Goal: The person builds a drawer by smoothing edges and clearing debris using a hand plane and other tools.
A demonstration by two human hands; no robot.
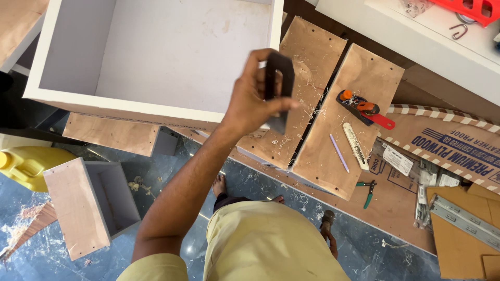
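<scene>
- Plainly, a dark U-shaped handle [278, 78] is held up in the left hand [255, 99], the fingers [284, 105] pinched tight on it, just over the front corner of a large white drawer box [156, 101].
- The right hand is not seen in the picture, so nothing can be told of its grip.
- The drawer box appears already put together: its white walls and bottom are joined, and its plywood front is seen below the rim.
- The handle is judged not yet fitted; it is kept clear of the wood, and no fixing is seen in it.
- Two brown plywood panels [359, 119] lie beside the box, strewn with shavings, their holes already drilled.
- A small orange-and-red hand plane [362, 108], a white marker [355, 145] and a pencil [339, 153] rest on the nearer panel.
- A smaller drawer [86, 205] stands on the floor, also assembled, near a yellow can [26, 164].
- Metal drawer slides [463, 218] lie unmounted at the right.
</scene>
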